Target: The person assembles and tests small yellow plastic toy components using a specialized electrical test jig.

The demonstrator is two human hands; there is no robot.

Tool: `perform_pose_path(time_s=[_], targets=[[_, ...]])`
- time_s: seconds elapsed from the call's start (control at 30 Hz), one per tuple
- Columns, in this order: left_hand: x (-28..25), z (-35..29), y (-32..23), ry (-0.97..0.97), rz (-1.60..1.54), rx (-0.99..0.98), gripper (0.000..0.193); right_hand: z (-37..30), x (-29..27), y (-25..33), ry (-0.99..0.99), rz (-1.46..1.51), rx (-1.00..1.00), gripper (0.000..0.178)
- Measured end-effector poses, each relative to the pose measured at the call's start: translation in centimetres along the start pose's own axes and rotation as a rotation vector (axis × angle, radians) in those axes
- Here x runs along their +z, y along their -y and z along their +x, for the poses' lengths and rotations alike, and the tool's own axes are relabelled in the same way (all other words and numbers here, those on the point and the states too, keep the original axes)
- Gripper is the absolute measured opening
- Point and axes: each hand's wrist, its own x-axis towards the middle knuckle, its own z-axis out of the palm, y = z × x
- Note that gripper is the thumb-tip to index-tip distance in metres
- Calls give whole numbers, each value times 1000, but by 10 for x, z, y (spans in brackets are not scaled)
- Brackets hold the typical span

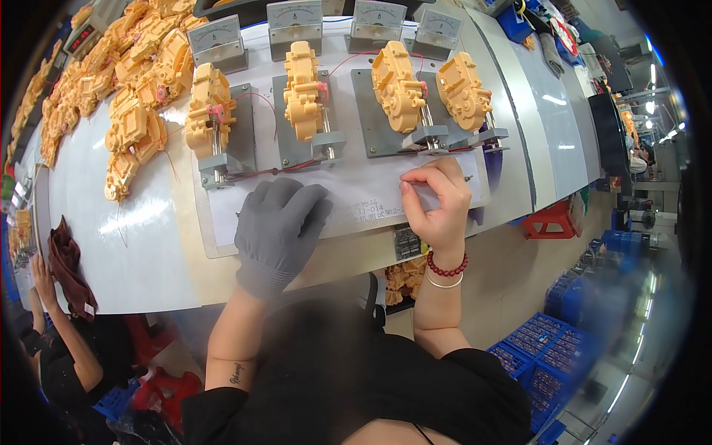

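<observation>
My left hand (pixel 278 233), in a grey knitted glove, rests knuckles up on the white sheet-covered board (pixel 222 222). Its fingers bend loosely, set apart, with nothing visible in them. My right hand (pixel 443 204) is bare, its wrist in red beads and a pale bangle. It hovers over the board's right part, fingers curled, thumb and index tips close together; no held thing shows. Beyond the hands, a row of yellow plastic gearbox housings sits on grey fixtures: one at left (pixel 210 111), two central ones (pixel 302 89) (pixel 399 85), and one at right (pixel 465 89).
Analog panel meters (pixel 295 26) stand behind the fixtures. Many yellow housings (pixel 89 81) are heaped at left, some with thin red wires. A brown cloth (pixel 67 263) lies near another person's hand (pixel 43 278). Blue crates (pixel 534 334) and a red stool (pixel 555 221) stand below right.
</observation>
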Motion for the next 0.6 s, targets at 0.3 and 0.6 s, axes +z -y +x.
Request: perform_pose_path(time_s=[0.3,0.6], targets=[[0,0,0,11,-3,-4,12,0,0,0,5,18,10,10],[1,0,1,15,0,-2,12,-1,-1,0,11,16,12,10]])
